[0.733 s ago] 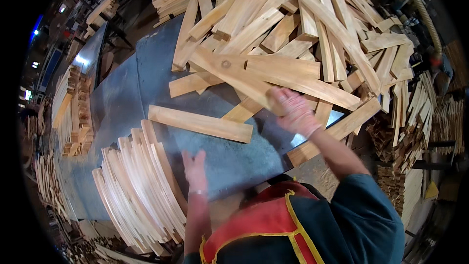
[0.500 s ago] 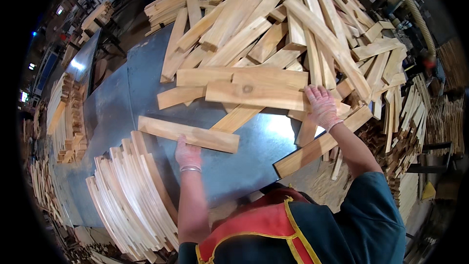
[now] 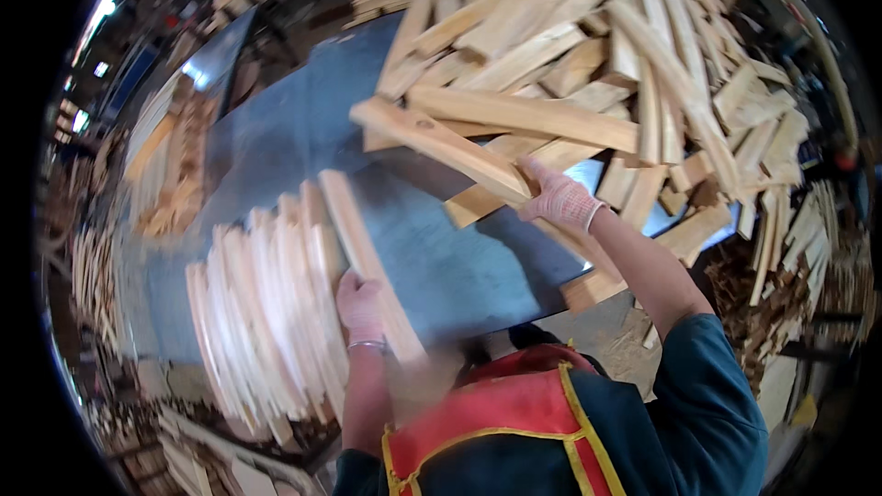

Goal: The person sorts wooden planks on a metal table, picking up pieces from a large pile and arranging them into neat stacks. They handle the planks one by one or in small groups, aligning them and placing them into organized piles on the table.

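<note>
My left hand [image 3: 360, 312], in a pale glove, is closed on a narrow wooden board [image 3: 366, 253]. That board stands at the right end of a row of similar boards [image 3: 257, 312] set side by side on the metal tabletop [image 3: 450, 266]. My gloved right hand [image 3: 562, 198] grips another wooden board [image 3: 446, 149], which has a dark knot near its far left end. It slants over the table with its fingers and thumb on either side. Beneath and behind it lie more loose boards [image 3: 528, 119]. Motion blurs part of the row and the left board's near end.
A big jumbled heap of boards [image 3: 542, 46] covers the table's far right. Another row of stacked pieces [image 3: 170, 174] stands at the left. Wood stacks [image 3: 799, 257] rise from the floor on the right, near a ribbed hose [image 3: 818, 41].
The left board has turned from lying crosswise to standing lengthwise beside the row. My right hand has drawn the knotted board nearer and swung it to a slant. The whole view has shifted.
</note>
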`<state>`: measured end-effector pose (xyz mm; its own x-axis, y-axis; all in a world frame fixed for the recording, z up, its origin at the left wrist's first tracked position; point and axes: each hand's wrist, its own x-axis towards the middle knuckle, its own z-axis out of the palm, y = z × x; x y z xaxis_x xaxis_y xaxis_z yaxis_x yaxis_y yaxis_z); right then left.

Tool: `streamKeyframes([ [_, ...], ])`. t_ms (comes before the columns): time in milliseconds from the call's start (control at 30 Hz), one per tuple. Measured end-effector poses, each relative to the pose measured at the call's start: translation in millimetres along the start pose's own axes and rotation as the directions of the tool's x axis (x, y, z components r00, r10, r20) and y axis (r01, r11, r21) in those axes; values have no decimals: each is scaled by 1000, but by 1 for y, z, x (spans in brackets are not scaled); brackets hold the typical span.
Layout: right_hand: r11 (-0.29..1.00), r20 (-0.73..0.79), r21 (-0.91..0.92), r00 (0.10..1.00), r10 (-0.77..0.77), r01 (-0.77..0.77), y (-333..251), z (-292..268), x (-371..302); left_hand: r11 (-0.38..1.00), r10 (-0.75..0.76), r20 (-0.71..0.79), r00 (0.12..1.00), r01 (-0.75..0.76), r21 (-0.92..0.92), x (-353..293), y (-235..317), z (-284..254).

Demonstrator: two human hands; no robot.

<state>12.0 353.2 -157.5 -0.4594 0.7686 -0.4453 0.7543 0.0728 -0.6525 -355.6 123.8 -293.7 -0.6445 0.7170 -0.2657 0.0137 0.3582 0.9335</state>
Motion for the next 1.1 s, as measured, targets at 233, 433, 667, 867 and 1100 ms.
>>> streamKeyframes([
  [233, 890, 349, 454, 909, -227, 48, -89, 281, 12, 795, 265, -119, 957, -147, 588, -46, 5, -54],
  [433, 930, 579, 201, 728, -366, 308, -119, 252, -18, 436, 177, 219, 959, -276, 856, -91, 90, -53],
  [667, 755, -275, -654, 913, -301, 52, 117, 68, -139, 222, 400, 367, 840, -477, 850, -72, 29, -43],
  [867, 569, -143, -822, 958, -248, 24, 178, 32, -161, 189, 426, 740, 520, -851, 490, -132, 81, 93],
  [1100, 804, -243, -544, 871, -426, 241, 98, -33, -109, 105, -15, 898, 441, -892, 440, -152, 98, 199],
])
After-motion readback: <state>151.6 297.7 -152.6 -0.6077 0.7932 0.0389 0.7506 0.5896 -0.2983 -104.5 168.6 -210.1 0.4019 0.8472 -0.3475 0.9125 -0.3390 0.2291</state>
